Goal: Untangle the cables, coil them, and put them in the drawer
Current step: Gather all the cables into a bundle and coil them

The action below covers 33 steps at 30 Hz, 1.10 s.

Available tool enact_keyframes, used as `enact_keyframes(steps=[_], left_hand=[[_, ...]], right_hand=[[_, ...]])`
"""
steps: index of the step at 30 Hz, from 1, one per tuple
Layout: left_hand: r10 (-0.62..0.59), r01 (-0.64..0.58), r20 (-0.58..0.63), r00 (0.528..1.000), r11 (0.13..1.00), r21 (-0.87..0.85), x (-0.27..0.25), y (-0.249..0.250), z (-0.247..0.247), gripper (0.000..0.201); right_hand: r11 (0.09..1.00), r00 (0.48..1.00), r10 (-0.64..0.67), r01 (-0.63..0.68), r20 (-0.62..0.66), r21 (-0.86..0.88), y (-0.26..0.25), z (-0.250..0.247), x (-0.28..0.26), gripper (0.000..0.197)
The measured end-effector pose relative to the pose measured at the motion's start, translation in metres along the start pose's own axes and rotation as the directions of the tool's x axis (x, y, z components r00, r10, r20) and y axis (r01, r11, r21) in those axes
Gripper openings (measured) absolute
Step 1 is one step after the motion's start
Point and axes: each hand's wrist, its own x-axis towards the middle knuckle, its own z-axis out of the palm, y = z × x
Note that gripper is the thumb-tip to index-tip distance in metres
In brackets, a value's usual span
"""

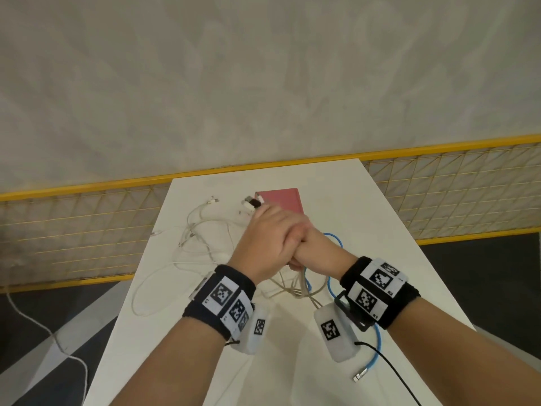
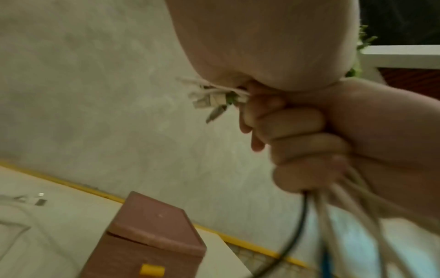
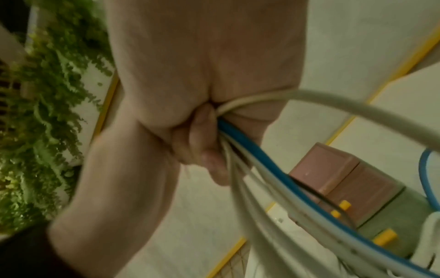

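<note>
Above the middle of the white table [image 1: 371,218], both hands meet on one cable bundle [image 3: 240,188] of white strands and a blue cable [image 3: 250,148]. My right hand [image 1: 307,250] grips the bundle in a fist, its fingers [image 2: 297,135] curled round it, and the strands hang down to the table. My left hand [image 1: 263,238] lies over the right fist and holds the plug ends [image 2: 214,101], which stick out past it. The pink drawer box [image 1: 281,200] with yellow handles [image 3: 344,205] stands just beyond the hands, drawers shut.
Loose white cables [image 1: 202,227] sprawl across the table's left half, some plugs [image 1: 213,199] near the far edge. The blue cable's tail [image 1: 380,344] and metal plug [image 1: 358,376] lie at the near right. A yellow mesh fence [image 1: 87,230] runs behind the table; a white cord [image 1: 58,341] trails on the floor.
</note>
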Motion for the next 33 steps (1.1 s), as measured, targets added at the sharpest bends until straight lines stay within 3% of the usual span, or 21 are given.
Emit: enact_keyframes(steps=[3,6,9,12,15,17,19,21,22,24,25,28,30,33], left_hand=[[-0.101,0.106,0.114,0.988,0.994,-0.036,-0.001,-0.009,-0.007,0.057],[-0.168,0.161,0.119,0.979,0.985,0.070,0.000,-0.011,-0.018,0.068],[-0.315,0.311,0.018,0.949,0.944,0.111,0.000,-0.025,-0.034,0.061],[-0.427,0.444,-0.157,0.890,0.891,0.094,0.000,-0.039,-0.049,0.059],[-0.500,0.528,-0.213,0.839,0.844,0.097,-0.002,-0.041,-0.049,0.059],[-0.480,0.499,-0.239,0.844,0.866,0.021,-0.003,-0.041,-0.043,0.056],[-0.358,0.358,-0.287,0.889,0.932,-0.053,-0.001,-0.032,-0.032,0.054],[-0.289,0.262,-0.252,0.923,0.955,-0.137,0.000,-0.014,-0.020,0.053],[-0.326,0.284,-0.215,0.921,0.937,-0.205,0.000,-0.007,-0.015,0.059],[-0.463,0.408,-0.138,0.875,0.862,-0.301,0.001,0.001,-0.008,0.078],[-0.491,0.452,-0.123,0.862,0.856,-0.252,0.001,0.002,-0.009,0.083],[-0.522,0.505,-0.141,0.841,0.851,-0.140,0.006,-0.001,-0.023,0.074],[-0.566,0.532,-0.197,0.800,0.822,-0.204,0.009,-0.005,-0.036,0.070],[-0.591,0.506,-0.280,0.757,0.800,-0.321,0.011,-0.014,-0.050,0.068]], right_hand=[[0.999,0.997,-0.006,0.010,0.079,-0.044,-0.006,-0.008,-0.003,0.041],[0.992,0.987,-0.034,0.053,0.159,-0.113,-0.013,-0.022,-0.008,0.018],[0.993,0.985,-0.011,0.031,0.173,-0.117,-0.009,-0.040,-0.014,0.034],[0.997,0.988,0.002,0.011,0.155,-0.082,-0.002,-0.051,-0.017,0.034],[0.987,0.994,-0.015,0.033,0.112,-0.157,-0.006,-0.052,-0.016,0.037],[0.976,0.996,-0.058,0.071,0.072,-0.203,-0.011,-0.049,-0.014,0.039],[0.962,0.993,-0.109,0.119,0.054,-0.245,-0.017,-0.044,-0.010,0.039],[0.946,0.986,-0.158,0.168,0.058,-0.279,-0.022,-0.038,-0.006,0.038],[0.941,0.983,-0.173,0.184,0.062,-0.285,-0.024,-0.035,-0.005,0.038],[0.945,0.982,-0.176,0.187,0.066,-0.268,-0.025,-0.034,-0.004,0.040],[0.953,0.984,-0.164,0.177,0.074,-0.245,-0.024,-0.036,-0.004,0.042],[0.980,0.986,-0.109,0.127,0.124,-0.152,-0.020,-0.047,-0.009,0.039],[0.987,0.989,-0.089,0.103,0.114,-0.121,-0.021,-0.057,-0.014,0.035],[0.984,0.991,-0.090,0.104,0.102,-0.142,-0.024,-0.073,-0.017,0.044]])
